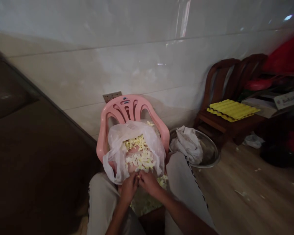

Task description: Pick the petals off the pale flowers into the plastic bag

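Note:
My left hand point(129, 186) and my right hand point(149, 183) meet fingertip to fingertip at the front edge of a pink plastic chair point(104, 130). Both are closed in a pinch, and what sits between the fingers is too small to make out; a pale speck shows there. Just beyond them, white and yellowish petal-like pieces point(140, 160) lie on the seat. A translucent white plastic bag point(116, 163) spreads open over the chair, with more yellowish pieces point(135, 142) in its mouth. Below my right wrist, further pale pieces point(163, 181) show between my knees.
Right of my knee, a metal basin point(212, 160) holds a crumpled whitish bag point(187, 143). Yellow egg trays point(231, 110) rest on a wooden chair point(218, 122). A tiled wall point(137, 68) stands behind, and a dark panel point(34, 156) rises at left. Scraps dot the floor.

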A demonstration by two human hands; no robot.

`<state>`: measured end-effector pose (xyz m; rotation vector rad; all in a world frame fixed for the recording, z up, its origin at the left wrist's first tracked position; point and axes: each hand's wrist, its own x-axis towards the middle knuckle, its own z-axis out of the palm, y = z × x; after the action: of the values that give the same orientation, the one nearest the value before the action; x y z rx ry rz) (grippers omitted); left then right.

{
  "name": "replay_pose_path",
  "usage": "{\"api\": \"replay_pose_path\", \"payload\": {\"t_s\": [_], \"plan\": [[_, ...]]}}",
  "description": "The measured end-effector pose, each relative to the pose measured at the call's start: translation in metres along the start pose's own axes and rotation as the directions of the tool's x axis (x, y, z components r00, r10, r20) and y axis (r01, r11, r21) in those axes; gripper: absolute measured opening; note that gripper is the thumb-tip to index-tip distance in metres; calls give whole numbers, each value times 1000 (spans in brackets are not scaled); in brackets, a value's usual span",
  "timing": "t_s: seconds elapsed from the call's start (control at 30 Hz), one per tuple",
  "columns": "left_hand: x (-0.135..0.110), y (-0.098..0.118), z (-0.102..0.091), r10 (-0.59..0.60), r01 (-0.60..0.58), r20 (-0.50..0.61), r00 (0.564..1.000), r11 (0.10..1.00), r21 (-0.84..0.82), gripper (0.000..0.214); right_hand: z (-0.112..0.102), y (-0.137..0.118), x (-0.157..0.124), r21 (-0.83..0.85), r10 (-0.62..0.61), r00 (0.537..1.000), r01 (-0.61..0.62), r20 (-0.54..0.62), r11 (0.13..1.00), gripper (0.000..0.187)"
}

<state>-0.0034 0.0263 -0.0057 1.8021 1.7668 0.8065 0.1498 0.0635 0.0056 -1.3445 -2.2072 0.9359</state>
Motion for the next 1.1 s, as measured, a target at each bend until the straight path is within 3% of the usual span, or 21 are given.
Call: {"api": "replay_pose_path", "payload": {"t_s": [0.17, 0.3, 0.5, 0.63, 0.77, 0.97, 1.1], "plan": [[3, -4, 3, -55, 55, -16, 998, 998, -27, 19, 1, -2, -1, -18, -19, 1000, 20, 16, 1000, 9], [5, -4, 0, -56, 54, -25, 998, 994, -90, 26, 3, 0, 0, 46, -19, 998, 21, -57, 999, 11], [6, -2, 0, -70, 62, -33, 997, 976, -210, 36, 3, 8, 4, 124, -70, 995, 79, -76, 989, 10], [5, 1, -1, -35, 27, -30, 999, 974, -224, 40, 0, 11, 4, 183, -50, 996, 64, -79, 981, 12], [4, 4, -3, 1, -6, -23, 1000, 974, -228, 38, -1, 14, 5, 328, -13, 1000, 13, -2, 944, 15], [4, 5, -4, 43, -42, 1, 999, 977, -209, 37, 4, 22, 13, 400, -110, 990, 135, -85, 907, 12], [3, 5, -5, 85, -81, 14, 996, 983, -165, 35, 6, 27, 16, 400, -106, 992, 125, -71, 908, 9]]}}
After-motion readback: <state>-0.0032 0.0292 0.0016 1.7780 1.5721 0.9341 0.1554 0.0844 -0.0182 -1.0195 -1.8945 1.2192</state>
